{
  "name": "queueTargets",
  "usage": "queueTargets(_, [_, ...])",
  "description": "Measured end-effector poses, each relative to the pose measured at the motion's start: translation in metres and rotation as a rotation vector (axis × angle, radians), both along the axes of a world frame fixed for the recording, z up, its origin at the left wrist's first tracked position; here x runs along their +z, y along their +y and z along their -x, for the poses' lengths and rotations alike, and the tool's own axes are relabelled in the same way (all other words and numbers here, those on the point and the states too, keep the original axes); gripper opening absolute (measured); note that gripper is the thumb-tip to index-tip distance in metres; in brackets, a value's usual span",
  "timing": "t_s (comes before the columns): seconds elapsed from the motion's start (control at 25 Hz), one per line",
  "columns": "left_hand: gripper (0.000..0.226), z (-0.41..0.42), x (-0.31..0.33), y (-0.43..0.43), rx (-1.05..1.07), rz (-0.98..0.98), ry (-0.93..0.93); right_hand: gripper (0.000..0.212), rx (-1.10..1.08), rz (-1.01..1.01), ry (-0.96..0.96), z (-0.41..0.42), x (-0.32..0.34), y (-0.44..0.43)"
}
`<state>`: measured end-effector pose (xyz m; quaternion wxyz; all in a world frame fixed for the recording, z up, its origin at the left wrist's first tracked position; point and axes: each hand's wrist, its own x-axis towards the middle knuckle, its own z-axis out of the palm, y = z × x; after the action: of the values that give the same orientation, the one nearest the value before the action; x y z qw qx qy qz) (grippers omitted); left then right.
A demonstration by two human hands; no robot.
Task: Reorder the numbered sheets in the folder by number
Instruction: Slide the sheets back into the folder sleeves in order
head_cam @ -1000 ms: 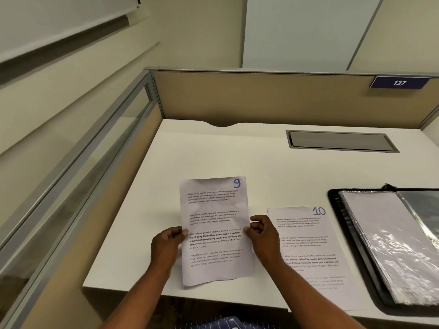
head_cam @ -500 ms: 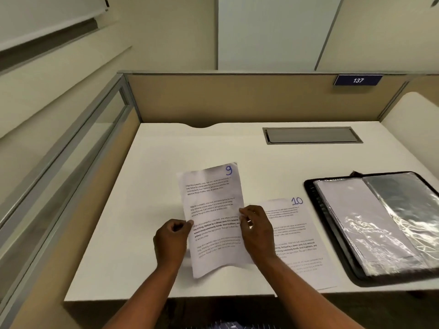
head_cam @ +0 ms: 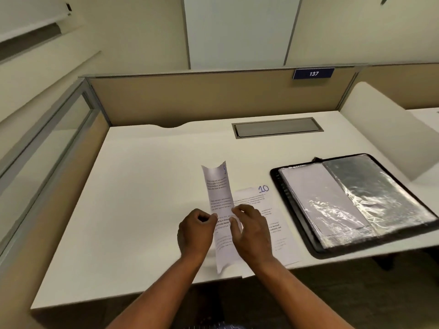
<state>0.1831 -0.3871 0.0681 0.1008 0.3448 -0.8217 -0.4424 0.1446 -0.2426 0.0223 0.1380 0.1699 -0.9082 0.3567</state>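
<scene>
White desk (head_cam: 147,186) — left hand (head_cam: 196,230) and right hand (head_cam: 253,231) pinch the curled sheet (head_cam: 217,186) beside sheet 10 (head_cam: 268,200).

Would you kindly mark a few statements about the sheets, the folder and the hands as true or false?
1. The left hand and the right hand hold the curled white printed sheet. True.
2. The black folder with clear plastic sleeves lies open. True.
3. The white sheet marked 10 lies inside that folder. False: it lies on the white desk, left of the folder.
4. The held sheet is flat. False: it is bowed lengthwise.
</scene>
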Motion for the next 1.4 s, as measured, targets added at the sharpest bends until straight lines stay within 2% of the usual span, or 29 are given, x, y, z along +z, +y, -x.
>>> queueTargets(0.24, [0.024, 0.008, 0.0, 0.089, -0.07, -0.088, -0.033, 0.041, 0.032, -0.134, 0.027, -0.012, 0.018, 0.079])
queueTargets(0.48, [0.022, 0.015, 0.0, 0.185, -0.102, -0.151, -0.025, 0.036, -0.019, -0.243, 0.039, -0.021, 0.023, 0.167])
queueTargets(0.92, [0.017, 0.054, -0.006, 0.368, -0.268, -0.256, 0.036, 0.024, -0.202, -0.198, -0.021, 0.001, 0.021, 0.339])
queueTargets(1.16, [0.021, 0.096, -0.017, 0.411, -0.379, -0.263, 0.055, 0.017, -0.261, -0.162, -0.076, 0.035, 0.022, 0.385])
queueTargets(1.28, [0.031, 0.122, -0.021, 0.424, -0.442, -0.202, 0.071, 0.011, -0.305, -0.128, -0.102, 0.058, 0.022, 0.413])
queueTargets(1.4, [0.029, 0.151, -0.034, 0.438, -0.51, -0.141, 0.029, 0.007, -0.364, -0.108, -0.144, 0.078, 0.021, 0.446])
